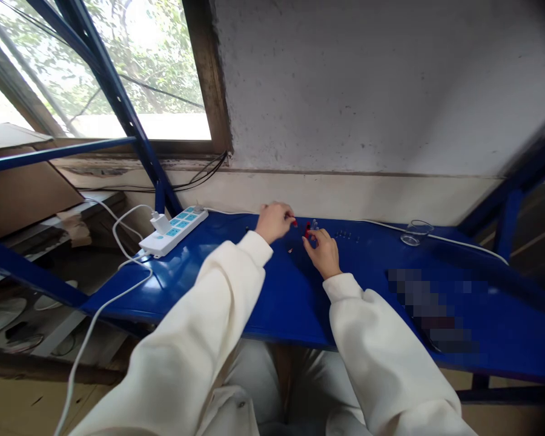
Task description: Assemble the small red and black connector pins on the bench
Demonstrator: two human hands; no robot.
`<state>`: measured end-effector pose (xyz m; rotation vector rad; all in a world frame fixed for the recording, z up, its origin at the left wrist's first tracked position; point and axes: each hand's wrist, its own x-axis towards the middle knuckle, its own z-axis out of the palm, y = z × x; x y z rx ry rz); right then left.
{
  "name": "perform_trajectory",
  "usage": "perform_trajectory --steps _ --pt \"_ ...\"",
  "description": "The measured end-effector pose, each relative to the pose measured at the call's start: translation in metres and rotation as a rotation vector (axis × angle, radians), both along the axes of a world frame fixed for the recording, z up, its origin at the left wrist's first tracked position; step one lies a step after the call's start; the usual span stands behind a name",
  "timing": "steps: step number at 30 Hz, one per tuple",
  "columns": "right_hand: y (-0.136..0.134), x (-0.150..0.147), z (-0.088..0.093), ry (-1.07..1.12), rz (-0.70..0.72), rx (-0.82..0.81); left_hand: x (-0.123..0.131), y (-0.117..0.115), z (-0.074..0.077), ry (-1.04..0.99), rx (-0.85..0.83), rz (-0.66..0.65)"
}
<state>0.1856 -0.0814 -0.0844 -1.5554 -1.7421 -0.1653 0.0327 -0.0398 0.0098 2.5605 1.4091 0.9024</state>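
Note:
My left hand (275, 221) rests near the back of a blue metal table (236, 284), its fingers curled and pinched on a small red part (294, 223). My right hand (323, 251) lies just to its right, fingers closed around another small red piece (307, 230). Both parts are too small to name. A row of tiny dark pieces (346, 235) lies on the table right of my right hand. Both arms wear white sleeves.
A white power strip (175, 231) with blue sockets and a plugged-in white charger sits at the table's left end, its cable hanging off the front. A clear round dish (415, 232) stands at the back right. A wall and window lie behind; cardboard sits left.

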Motion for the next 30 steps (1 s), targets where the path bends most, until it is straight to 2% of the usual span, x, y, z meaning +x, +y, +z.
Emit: perform_trajectory --steps 3,5,9,12,15,30 --pt "0.0 0.0 0.001 0.012 0.018 -0.019 -0.025 0.022 0.023 0.07 0.001 0.069" --pt "0.001 0.0 0.0 0.013 0.023 -0.034 -0.041 0.034 0.024 0.204 -0.041 0.057" --pt "0.0 -0.001 -0.001 0.02 0.039 -0.033 -0.064 0.049 0.003 0.408 -0.113 0.049" --pt "0.0 -0.001 -0.002 0.024 0.055 -0.025 -0.077 0.056 -0.017 0.431 -0.134 0.074" --pt "0.0 0.0 -0.002 0.028 0.061 -0.03 -0.084 0.057 -0.028 0.408 -0.138 0.082" --pt "-0.001 0.0 -0.002 0.042 0.057 -0.042 -0.094 0.054 -0.031 0.401 -0.157 0.106"
